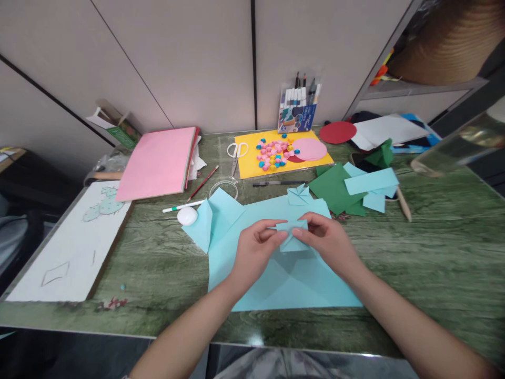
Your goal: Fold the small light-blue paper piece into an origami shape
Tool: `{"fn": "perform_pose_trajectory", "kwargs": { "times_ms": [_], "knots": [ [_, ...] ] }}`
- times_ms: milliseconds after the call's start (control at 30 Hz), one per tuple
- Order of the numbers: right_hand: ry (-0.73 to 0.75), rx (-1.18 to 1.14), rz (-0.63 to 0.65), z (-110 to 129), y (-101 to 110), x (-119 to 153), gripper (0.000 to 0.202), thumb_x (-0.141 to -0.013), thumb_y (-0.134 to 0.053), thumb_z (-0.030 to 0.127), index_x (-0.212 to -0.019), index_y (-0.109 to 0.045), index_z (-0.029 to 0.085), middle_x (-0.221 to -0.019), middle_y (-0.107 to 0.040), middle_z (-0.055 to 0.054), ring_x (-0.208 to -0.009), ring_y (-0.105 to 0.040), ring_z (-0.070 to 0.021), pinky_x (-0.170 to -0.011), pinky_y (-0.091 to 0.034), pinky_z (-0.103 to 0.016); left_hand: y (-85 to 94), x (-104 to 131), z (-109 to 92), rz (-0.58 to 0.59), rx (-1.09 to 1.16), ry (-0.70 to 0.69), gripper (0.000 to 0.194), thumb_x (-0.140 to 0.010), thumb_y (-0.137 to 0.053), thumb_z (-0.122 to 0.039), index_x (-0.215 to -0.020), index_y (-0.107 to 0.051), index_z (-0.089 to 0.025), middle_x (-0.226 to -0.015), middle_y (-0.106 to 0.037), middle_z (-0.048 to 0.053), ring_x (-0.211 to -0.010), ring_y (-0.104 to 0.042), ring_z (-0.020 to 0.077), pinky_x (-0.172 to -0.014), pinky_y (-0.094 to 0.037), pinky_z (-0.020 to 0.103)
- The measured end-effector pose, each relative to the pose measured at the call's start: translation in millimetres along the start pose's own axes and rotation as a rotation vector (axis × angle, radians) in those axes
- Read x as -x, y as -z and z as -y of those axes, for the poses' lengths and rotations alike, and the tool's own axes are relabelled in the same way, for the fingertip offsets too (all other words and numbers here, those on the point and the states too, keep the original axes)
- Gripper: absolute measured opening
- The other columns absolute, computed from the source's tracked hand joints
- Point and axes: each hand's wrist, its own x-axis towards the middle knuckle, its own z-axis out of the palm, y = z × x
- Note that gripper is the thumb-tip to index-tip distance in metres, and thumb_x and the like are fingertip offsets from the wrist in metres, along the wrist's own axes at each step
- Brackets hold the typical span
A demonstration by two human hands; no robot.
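Note:
My left hand and my right hand both pinch a small folded piece of light blue paper, held just above a large light blue sheet lying on the green marbled table. The fingertips of both hands meet at the piece's top edge. Another small folded blue piece lies just beyond it on the sheet's far edge.
Green and blue paper pieces lie to the right, with a wooden stick. At the back are a yellow sheet with small pink and blue balls, scissors, a marker pack, a pink folder. A white board with a cactus drawing is at left.

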Motion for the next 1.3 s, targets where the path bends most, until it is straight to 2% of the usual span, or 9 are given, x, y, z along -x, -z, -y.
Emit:
{"fn": "perform_pose_trajectory", "kwargs": {
  "times_ms": [400, 600, 767, 900, 1300],
  "knots": [
    [-0.035, -0.03, 0.022, -2.2, 0.6, -0.1, 0.025, -0.069, -0.067, 0.038, -0.062, -0.05, 0.02, -0.056, -0.042, 0.005, -0.052, -0.039, -0.0099, -0.049, -0.034, -0.023, -2.5, -0.8, 0.6, -0.006, 0.048, 0.007, 0.03, -0.069, -0.069, -0.037, -0.089, -0.067, -0.014, -0.055, -0.053, -0.002, -0.053, -0.042, 0.0093, -0.053, -0.031, 0.022],
    [-0.038, -0.056, 0.02, -6.6, 0.9, -0.3, 0.029, -0.068, -0.068, 0.037, -0.06, -0.048, 0.019, -0.055, -0.035, 0.006, -0.052, -0.035, -0.0095, -0.048, -0.029, -0.022, -3.0, -0.7, -1.4, -0.019, 0.038, 0.012, 0.029, -0.068, -0.07, -0.035, -0.086, -0.067, -0.013, -0.054, -0.052, -0.003, -0.051, -0.04, 0.0073, -0.051, -0.029, 0.021],
    [-0.025, -0.072, 0.011, -8.1, 1.6, -0.5, 0.026, -0.069, -0.068, 0.039, -0.063, -0.054, 0.019, -0.056, -0.04, 0.005, -0.053, -0.037, -0.0103, -0.048, -0.031, -0.023, -2.1, -1.9, -0.2, 0.003, 0.041, 0.001, 0.028, -0.069, -0.069, -0.034, -0.087, -0.068, -0.014, -0.062, -0.059, 0.0, -0.057, -0.049, 0.0102, -0.054, -0.034, 0.022],
    [-0.013, -0.102, -0.006, -8.1, 2.3, -0.4, 0.026, -0.069, -0.068, 0.038, -0.059, -0.053, 0.019, -0.056, -0.044, 0.004, -0.054, -0.04, -0.0108, -0.049, -0.032, -0.023, -1.7, -1.6, 1.3, 0.003, 0.029, -0.004, 0.026, -0.069, -0.069, -0.033, -0.087, -0.069, -0.015, -0.065, -0.062, 0.002, -0.06, -0.053, 0.0123, -0.055, -0.037, 0.022],
    [0.063, -0.05, -0.022, -3.6, 4.7, 1.4, 0.023, -0.074, -0.065, 0.033, -0.058, -0.055, 0.019, -0.059, -0.049, 0.002, -0.058, -0.042, -0.0122, -0.055, -0.033, -0.025, -0.4, -0.6, -1.2, 0.004, 0.025, 0.012, 0.026, -0.068, -0.07, -0.033, -0.088, -0.07, -0.016, -0.061, -0.059, -0.001, -0.056, -0.049, 0.0101, -0.054, -0.035, 0.022]
  ]
}}
